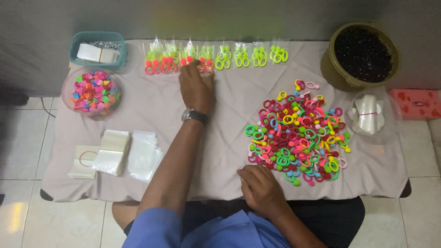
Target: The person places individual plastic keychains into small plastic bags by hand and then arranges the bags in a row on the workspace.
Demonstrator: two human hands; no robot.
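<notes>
- left hand (196, 87) reaches to the far row of bagged hair ties (216, 57), fingers curled on a pink-tie packet (189, 60).
- right hand (261, 188) rests loosely closed and empty on the counter (220, 138), beside the loose hair-tie pile (301, 133).

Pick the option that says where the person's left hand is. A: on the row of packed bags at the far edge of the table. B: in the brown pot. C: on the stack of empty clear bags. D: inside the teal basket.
A: the left hand reaches to the row of packed bags of neon hair ties.
</notes>
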